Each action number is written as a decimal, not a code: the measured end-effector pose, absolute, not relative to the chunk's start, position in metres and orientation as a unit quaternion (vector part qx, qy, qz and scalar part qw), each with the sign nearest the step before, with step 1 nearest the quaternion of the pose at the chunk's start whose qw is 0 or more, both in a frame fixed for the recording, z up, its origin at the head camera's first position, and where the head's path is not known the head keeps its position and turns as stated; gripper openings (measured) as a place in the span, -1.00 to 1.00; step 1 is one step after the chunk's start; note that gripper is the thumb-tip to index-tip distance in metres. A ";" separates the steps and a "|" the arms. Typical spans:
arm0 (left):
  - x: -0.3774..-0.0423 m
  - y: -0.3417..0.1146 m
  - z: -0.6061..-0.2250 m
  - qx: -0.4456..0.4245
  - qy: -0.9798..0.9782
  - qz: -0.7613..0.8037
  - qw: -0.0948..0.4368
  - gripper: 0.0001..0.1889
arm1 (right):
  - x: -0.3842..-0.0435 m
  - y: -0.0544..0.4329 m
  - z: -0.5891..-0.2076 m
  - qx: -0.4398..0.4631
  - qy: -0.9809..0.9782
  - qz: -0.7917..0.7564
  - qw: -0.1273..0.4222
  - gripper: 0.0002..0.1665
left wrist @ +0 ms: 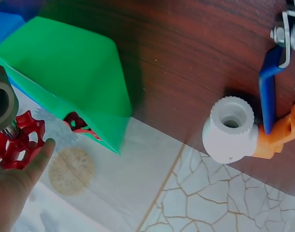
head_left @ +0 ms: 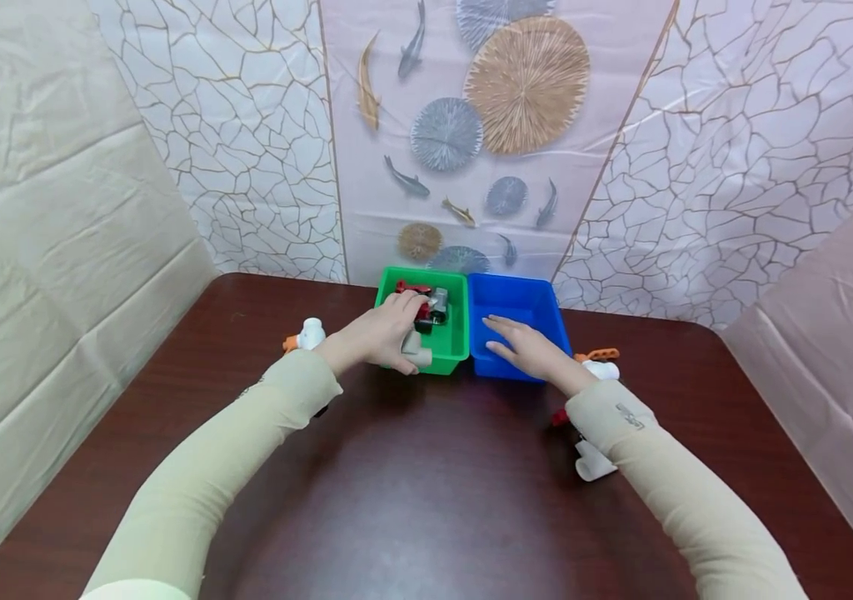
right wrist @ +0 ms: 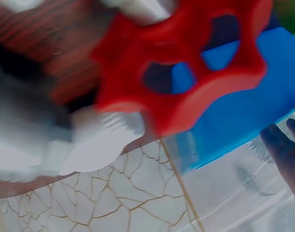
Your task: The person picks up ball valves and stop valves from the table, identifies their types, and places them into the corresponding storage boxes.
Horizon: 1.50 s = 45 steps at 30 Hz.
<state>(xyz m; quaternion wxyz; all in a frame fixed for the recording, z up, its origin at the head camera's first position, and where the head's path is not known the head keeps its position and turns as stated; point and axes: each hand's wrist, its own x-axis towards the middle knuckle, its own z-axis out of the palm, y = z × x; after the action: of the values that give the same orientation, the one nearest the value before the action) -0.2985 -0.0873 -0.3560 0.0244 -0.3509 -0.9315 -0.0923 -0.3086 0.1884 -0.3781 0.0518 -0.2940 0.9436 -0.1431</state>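
My left hand [head_left: 381, 329] grips a grey valve [head_left: 417, 352] over the front of the green bin [head_left: 460, 333]. In the left wrist view the valve's red handwheel [left wrist: 22, 140] lies against the fingers, beside its round grey pipe end. Inside the green bin are red, black and silver valve pieces [head_left: 436, 307], partly hidden by the hand. My right hand [head_left: 531, 348], fingers extended and holding nothing, hovers over the blue bin [head_left: 505, 292]. Close to the right wrist camera, another red handwheel [right wrist: 186, 72] appears large and blurred.
Left of the bins stands a white valve with an orange handle [left wrist: 229, 130], near a blue lever [left wrist: 268, 92]. Right of the bins lie another white valve [head_left: 602, 369] with an orange handle and a grey pipe fitting [head_left: 593, 461], partly behind the sleeve. A patterned cloth wall rises behind the table.
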 end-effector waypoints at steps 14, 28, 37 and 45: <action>-0.327 -0.086 -0.350 -0.283 -0.954 -0.100 0.000 0.13 | -0.329 0.156 -0.369 -0.294 0.942 -0.130 0.101 -0.21; -0.344 -0.088 -0.352 -0.272 -0.952 -0.117 -0.078 0.03 | -0.344 0.147 -0.370 -0.269 0.945 -0.108 0.149 -0.19; -0.354 -0.079 -0.360 -0.252 -0.958 -0.075 -0.110 0.11 | -0.343 0.147 -0.368 -0.256 0.948 -0.109 0.152 -0.19; -0.358 -0.079 -0.357 -0.262 -0.954 -0.040 -0.140 -0.01 | -0.344 0.146 -0.368 -0.257 0.946 -0.119 0.156 -0.19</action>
<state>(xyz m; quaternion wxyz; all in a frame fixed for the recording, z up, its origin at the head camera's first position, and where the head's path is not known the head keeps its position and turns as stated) -0.3578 -0.0792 -0.3572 -0.1400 -0.2622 -0.9540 -0.0397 -0.3441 0.1461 -0.3680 0.1563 -0.2574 0.9461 -0.1192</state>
